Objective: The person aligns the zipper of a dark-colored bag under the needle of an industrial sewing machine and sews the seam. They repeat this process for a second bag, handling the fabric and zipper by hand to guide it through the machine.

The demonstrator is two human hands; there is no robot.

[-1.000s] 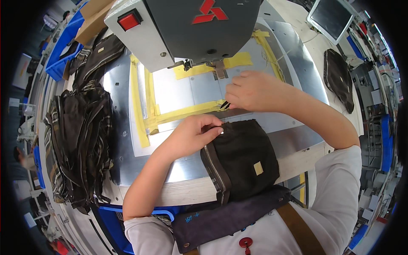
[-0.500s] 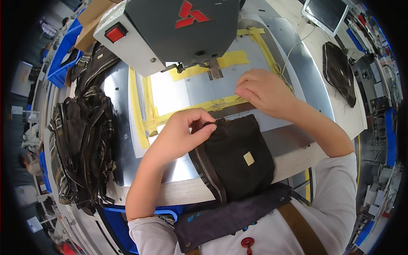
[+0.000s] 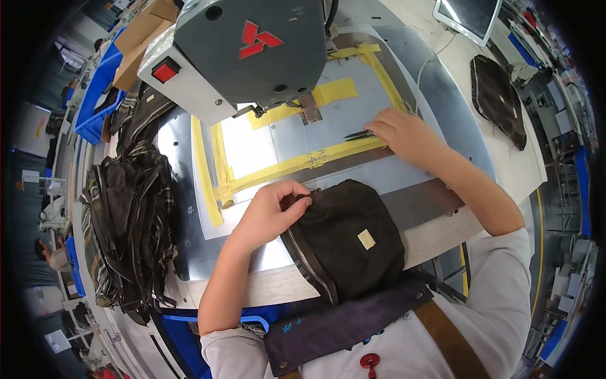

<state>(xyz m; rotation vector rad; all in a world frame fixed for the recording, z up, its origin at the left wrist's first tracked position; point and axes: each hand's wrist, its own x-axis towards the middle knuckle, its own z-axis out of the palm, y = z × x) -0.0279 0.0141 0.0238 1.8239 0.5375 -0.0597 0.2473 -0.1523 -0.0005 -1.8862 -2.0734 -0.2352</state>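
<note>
A dark brown fabric pouch piece [image 3: 344,237] with a metal zipper down its left side and a small cream patch lies at the table's front edge, its lower part over my lap. My left hand [image 3: 270,211] is closed in a pinch on its upper left corner. Beyond and to the right, my right hand [image 3: 407,140] is closed around small dark thread snips [image 3: 358,134], whose pointed tips face left above the taped plate. The snips do not touch the fabric. My palm hides their handle end.
A grey sewing machine head [image 3: 246,57] with a red switch overhangs the yellow-taped template [image 3: 265,180]. Brown and plaid zippered pieces [image 3: 129,227] are heaped at left, by a blue bin [image 3: 95,120]. Another brown piece [image 3: 499,101] lies at right, below a screen [image 3: 467,19].
My right hand has moved slightly right, away from the fabric, and the thread snips now show in it. The left hand keeps its pinch on the corner. The whole view has shifted a little.
</note>
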